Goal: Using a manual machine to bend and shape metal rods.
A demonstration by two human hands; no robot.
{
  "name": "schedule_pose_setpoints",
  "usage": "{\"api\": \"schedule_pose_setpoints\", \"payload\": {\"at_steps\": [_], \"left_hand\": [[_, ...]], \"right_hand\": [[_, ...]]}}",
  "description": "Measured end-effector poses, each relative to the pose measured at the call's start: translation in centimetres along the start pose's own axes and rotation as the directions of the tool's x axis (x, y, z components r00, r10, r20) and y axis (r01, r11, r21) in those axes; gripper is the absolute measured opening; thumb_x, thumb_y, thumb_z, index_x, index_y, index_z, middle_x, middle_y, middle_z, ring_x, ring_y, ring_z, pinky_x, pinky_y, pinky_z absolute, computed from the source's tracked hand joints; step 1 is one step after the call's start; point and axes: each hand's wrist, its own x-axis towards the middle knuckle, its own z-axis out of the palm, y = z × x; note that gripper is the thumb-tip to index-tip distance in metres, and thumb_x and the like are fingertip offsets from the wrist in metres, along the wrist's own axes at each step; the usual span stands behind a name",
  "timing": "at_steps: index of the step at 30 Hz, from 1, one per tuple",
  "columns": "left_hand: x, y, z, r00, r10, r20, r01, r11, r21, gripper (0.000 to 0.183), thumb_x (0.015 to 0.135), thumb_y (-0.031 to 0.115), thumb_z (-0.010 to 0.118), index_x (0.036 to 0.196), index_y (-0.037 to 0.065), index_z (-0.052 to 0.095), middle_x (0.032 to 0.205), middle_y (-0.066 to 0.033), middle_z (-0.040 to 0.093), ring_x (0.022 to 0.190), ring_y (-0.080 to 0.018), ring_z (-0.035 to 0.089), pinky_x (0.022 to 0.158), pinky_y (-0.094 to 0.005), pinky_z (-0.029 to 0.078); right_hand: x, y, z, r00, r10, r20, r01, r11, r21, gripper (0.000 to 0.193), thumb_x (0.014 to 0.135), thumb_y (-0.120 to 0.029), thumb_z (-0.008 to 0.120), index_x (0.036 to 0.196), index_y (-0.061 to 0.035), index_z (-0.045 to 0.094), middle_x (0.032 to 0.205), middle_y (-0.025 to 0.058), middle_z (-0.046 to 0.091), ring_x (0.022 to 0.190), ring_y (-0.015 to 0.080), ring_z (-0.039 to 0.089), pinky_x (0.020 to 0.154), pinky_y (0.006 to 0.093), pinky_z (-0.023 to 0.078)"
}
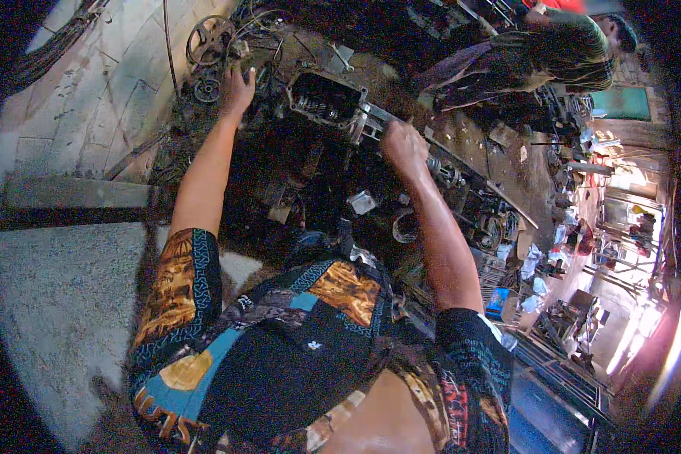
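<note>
My left hand (238, 92) reaches out at the far left, fingers stretched and apart. It is nearest a small pale metal part (240, 50) and a spoked wheel (208, 39); whether it touches either I cannot tell. Closed like a fist, my right hand (405, 148) is at a metal frame (374, 122) joined to an open box-shaped metal housing (328, 122). What the right fingers hold, if anything, is hidden. Dark machined parts show inside the housing. A smaller wheel (206, 91) lies below the spoked one.
Cables and a wrench (343, 59) lie on the dirty floor beyond the housing. Another person (541, 57) bends over at the far right. A long metal bar (499, 193) runs right of my right arm. Cluttered parts and a blue box (497, 303) stand farther right.
</note>
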Motion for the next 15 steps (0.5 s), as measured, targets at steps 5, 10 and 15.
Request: {"api": "schedule_pose_setpoints", "payload": {"at_steps": [5, 10, 15], "left_hand": [[1.4, -2.2, 1.6, 0.995, -0.037, 0.095, 0.047, 0.994, -0.099, 0.051, 0.092, 0.038, 0.049, 0.126, 0.000, 0.046, 0.122, -0.0286, 0.051, 0.112, -0.0433, 0.049, 0.094, -0.0461, 0.041], [1.4, 3.2, 0.9, 0.950, -0.231, 0.210, 0.294, 0.884, -0.362, 0.053, 0.093, 0.041, 0.048, 0.127, 0.000, 0.045, 0.119, -0.0283, 0.053, 0.111, -0.0431, 0.050, 0.094, -0.0447, 0.041], [0.6, -2.2, 2.8, 0.935, -0.219, 0.279, 0.348, 0.711, -0.611, 0.064, 0.088, 0.051, 0.053, 0.125, -0.001, 0.049, 0.119, -0.0255, 0.054, 0.110, -0.0396, 0.052, 0.095, -0.0420, 0.040]], "right_hand": [[2.9, -4.1, -3.1, 0.991, 0.013, 0.136, -0.002, 0.997, -0.081, 0.025, 0.081, -0.017, 0.048, 0.092, -0.0036, 0.066, 0.088, 0.0224, 0.066, 0.085, 0.0377, 0.066, 0.071, 0.0474, 0.053], [5.5, -2.3, -0.2, 0.994, 0.064, 0.087, -0.044, 0.977, -0.211, 0.018, 0.081, -0.023, 0.056, 0.083, -0.0085, 0.067, 0.080, 0.0147, 0.068, 0.073, 0.0320, 0.068, 0.059, 0.0418, 0.054], [4.9, -1.1, 0.9, 0.993, -0.102, 0.056, 0.107, 0.990, -0.088, 0.017, 0.082, -0.021, 0.054, 0.084, -0.0073, 0.065, 0.082, 0.0170, 0.067, 0.074, 0.0351, 0.067, 0.061, 0.0450, 0.054]]}}
